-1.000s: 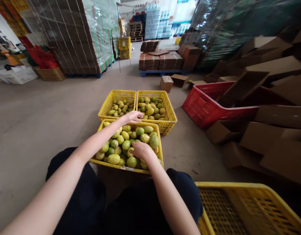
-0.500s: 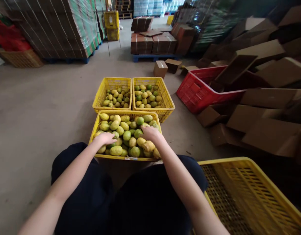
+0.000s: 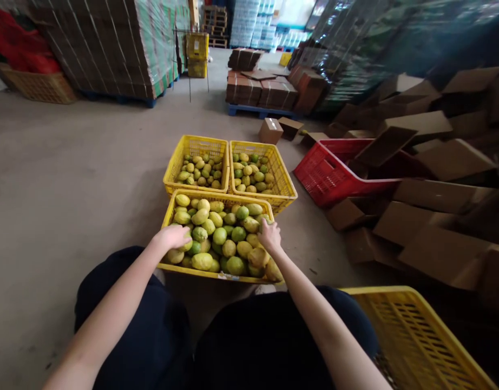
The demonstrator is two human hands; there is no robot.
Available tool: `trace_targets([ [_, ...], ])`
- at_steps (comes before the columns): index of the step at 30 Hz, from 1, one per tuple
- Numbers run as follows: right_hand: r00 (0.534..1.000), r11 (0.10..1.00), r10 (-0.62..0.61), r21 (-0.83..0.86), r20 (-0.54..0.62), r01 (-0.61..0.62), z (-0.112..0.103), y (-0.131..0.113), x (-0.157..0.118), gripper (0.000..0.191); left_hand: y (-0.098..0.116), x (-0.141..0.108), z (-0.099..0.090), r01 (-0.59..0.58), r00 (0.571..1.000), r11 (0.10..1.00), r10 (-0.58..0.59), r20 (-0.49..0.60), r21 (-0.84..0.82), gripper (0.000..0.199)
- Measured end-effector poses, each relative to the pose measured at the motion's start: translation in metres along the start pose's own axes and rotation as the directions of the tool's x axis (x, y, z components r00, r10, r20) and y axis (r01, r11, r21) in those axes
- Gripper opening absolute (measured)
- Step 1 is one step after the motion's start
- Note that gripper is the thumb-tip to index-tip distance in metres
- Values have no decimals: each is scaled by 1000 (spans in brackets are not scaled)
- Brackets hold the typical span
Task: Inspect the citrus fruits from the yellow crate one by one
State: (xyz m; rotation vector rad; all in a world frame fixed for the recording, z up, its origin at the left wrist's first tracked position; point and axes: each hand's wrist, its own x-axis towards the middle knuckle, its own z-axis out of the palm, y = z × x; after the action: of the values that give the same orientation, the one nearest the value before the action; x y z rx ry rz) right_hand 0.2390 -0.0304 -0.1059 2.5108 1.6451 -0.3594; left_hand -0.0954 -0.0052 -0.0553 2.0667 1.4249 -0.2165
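A yellow plastic crate (image 3: 217, 275) full of green and yellow lemons (image 3: 220, 235) stands in front of my knees. At its left side my left hand (image 3: 173, 238) curls over a yellow-green lemon (image 3: 187, 245), its fingers partly hidden. My right hand (image 3: 270, 236) is at the right rim, thumb and fingers closed around a greenish lemon (image 3: 267, 219), mostly covered by the hand. Both hands stay low, close to the pile.
Behind stand two yellow crates, left (image 3: 174, 181) and right (image 3: 288, 189), partly filled with lemons. A red crate (image 3: 320, 173) and heaped cardboard boxes (image 3: 440, 249) lie to the right. Another yellow crate (image 3: 412, 325) is beside my right knee. Strapped cardboard (image 3: 243, 89) sits on a blue pallet.
My hands have moved apart, from over the lemons to the crate's left and right sides. The right hand has closed around a lemon at the rim. The view has shifted slightly.
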Motion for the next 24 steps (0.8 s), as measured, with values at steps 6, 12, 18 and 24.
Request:
trace_targets([
  [6,986,948,-160,270,-51,168,-26,-16,-2,54,-4,4,1,107,981,915,-160,-108,-388,27],
  [12,868,340,-451,860,-205,380,-57,-52,-43,76,55,4,2,-163,972,547,-55,-229,-821,28],
  [18,842,172,-359,858,-403,484,-62,-74,-75,69,111,-5,13,-63,993,-198,-113,-41,-978,33],
  [24,748,356,-521,692,-411,629,-40,-88,-89,62,112,-6,7,-25,963,-395,-256,84,-918,33],
])
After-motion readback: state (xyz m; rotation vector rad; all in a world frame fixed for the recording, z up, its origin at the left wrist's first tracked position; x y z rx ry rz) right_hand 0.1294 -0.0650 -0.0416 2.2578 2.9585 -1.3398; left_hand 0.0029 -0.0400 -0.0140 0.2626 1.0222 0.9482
